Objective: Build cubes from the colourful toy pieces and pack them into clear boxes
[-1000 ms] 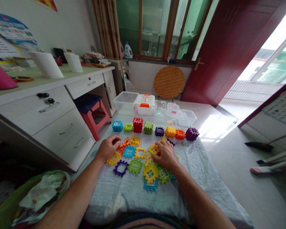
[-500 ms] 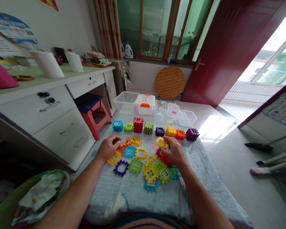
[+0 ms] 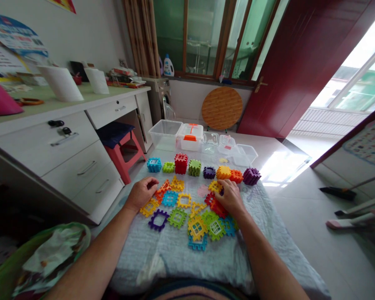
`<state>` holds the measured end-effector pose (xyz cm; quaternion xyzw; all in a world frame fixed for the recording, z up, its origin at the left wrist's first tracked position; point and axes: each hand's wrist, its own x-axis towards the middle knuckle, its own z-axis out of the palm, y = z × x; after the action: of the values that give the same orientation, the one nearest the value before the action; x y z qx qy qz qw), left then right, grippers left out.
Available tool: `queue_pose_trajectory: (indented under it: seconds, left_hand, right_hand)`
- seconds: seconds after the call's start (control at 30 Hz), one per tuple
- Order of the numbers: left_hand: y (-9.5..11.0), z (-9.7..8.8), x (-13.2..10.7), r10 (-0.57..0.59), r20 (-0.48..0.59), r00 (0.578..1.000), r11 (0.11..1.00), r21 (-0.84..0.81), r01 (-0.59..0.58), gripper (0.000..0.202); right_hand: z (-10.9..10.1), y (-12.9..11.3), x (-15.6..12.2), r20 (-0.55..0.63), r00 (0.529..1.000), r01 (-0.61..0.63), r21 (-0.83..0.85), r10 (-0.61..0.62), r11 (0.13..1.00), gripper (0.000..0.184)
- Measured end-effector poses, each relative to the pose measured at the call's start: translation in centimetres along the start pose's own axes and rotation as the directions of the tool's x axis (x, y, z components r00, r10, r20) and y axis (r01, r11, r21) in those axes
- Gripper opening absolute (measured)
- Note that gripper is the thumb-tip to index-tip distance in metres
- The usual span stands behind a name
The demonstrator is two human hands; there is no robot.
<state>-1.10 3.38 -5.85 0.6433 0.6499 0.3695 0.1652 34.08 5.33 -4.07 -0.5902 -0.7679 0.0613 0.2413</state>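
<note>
My right hand (image 3: 230,196) has its thumb and fingers at the edge of a yellow square building piece (image 3: 215,186), pinching it low over the cloth. Under and beside that hand lie red pieces (image 3: 217,206). My left hand (image 3: 143,192) rests at the left with loosely curved fingers and holds nothing visible. Near its fingertips are an orange triangular piece (image 3: 163,191) and a yellow square frame (image 3: 149,207). Between the hands lie a blue window piece (image 3: 170,198), a yellow frame (image 3: 184,201), a green piece (image 3: 177,217) and a purple frame (image 3: 158,220).
Behind the loose pieces runs a row of colour-sorted stacks, among them red (image 3: 181,163), green (image 3: 194,168) and purple (image 3: 251,176). Clear plastic boxes (image 3: 165,135) and a lidded box (image 3: 190,137) stand at the far edge. Overlapping pieces (image 3: 197,228) lie nearer me.
My right hand has moved slightly right and down with the yellow square piece, which now sits flatter. My left hand has stayed in place.
</note>
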Motion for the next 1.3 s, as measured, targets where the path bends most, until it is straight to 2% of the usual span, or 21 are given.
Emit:
queue_pose_trajectory:
  seconds: [0.23, 0.43, 0.77, 1.1, 1.2, 1.3]
  left_hand:
    - [0.0, 0.0, 0.0, -0.002, 0.009, 1.000, 1.000, -0.002, 0.002, 0.023]
    - [0.0, -0.1, 0.0, -0.002, 0.010, 1.000, 1.000, -0.010, 0.002, 0.024]
    - [-0.1, -0.1, 0.1, 0.003, 0.008, 1.000, 1.000, 0.010, -0.003, 0.023]
    - [0.1, -0.2, 0.1, -0.002, 0.014, 1.000, 1.000, 0.004, 0.002, 0.023]
    - [0.1, -0.2, 0.1, -0.008, 0.016, 1.000, 1.000, -0.008, 0.008, 0.023]
    - [0.1, -0.2, 0.1, -0.016, 0.022, 1.000, 1.000, -0.020, 0.016, 0.024]
  right_hand:
    - [-0.5, -0.6, 0.2, 0.076, 0.997, -0.025, -0.070, 0.031, 0.997, 0.044]
    - [-1.0, -0.6, 1.0, 0.167, 0.986, 0.007, -0.137, 0.017, 0.990, 0.046]
    - [-1.0, -0.3, 1.5, 0.207, 0.978, 0.040, -0.151, -0.008, 0.988, 0.053]
    - [-1.1, -0.7, 0.8, 0.141, 0.990, 0.015, -0.083, -0.003, 0.996, 0.050]
    - [-2.2, -0.2, 0.7, 0.074, 0.996, 0.045, -0.017, -0.043, 0.999, 0.050]
    - [-4.1, 1.0, 1.7, -0.015, 0.997, 0.078, 0.024, -0.077, 0.997, 0.050]
